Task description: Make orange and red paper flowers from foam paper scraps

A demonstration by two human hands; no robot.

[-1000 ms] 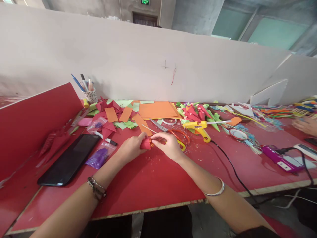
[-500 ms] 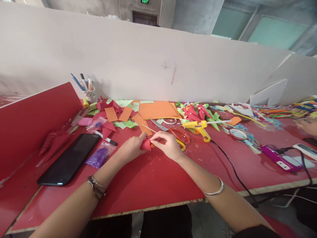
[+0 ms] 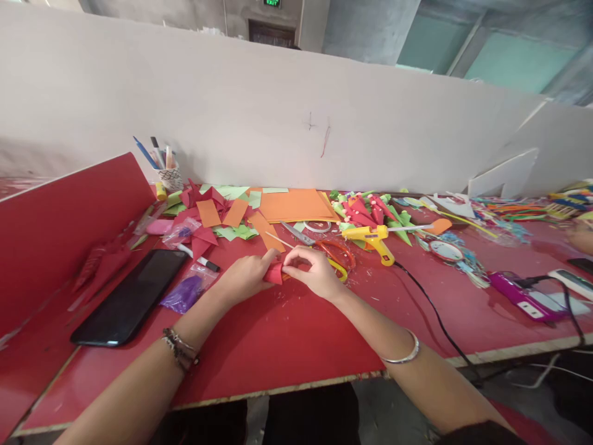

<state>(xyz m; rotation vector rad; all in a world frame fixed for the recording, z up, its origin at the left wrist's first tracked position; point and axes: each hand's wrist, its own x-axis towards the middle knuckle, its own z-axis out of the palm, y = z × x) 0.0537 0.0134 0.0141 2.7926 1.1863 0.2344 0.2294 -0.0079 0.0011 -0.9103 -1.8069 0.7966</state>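
Observation:
My left hand is closed on a small piece of red paper, which looks curled or rolled. At the paper's right edge, my right hand has thumb and fingertips pinched together. A thin pale stick lies just beyond the fingers. Scissors with orange handles rest behind my right hand, and a yellow handle loop shows beside it. To the right lies a yellow glue gun with its cord trailing forward.
Orange sheets and cut red and green paper are spread along the back. A black phone and a purple bag lie left, below a pen cup. A purple power strip sits right, near another person's blurred hand.
My right fingertips have shifted slightly along the red paper's right edge, and more of the paper shows between the hands. The other person's hand at far right has moved partly out of view.

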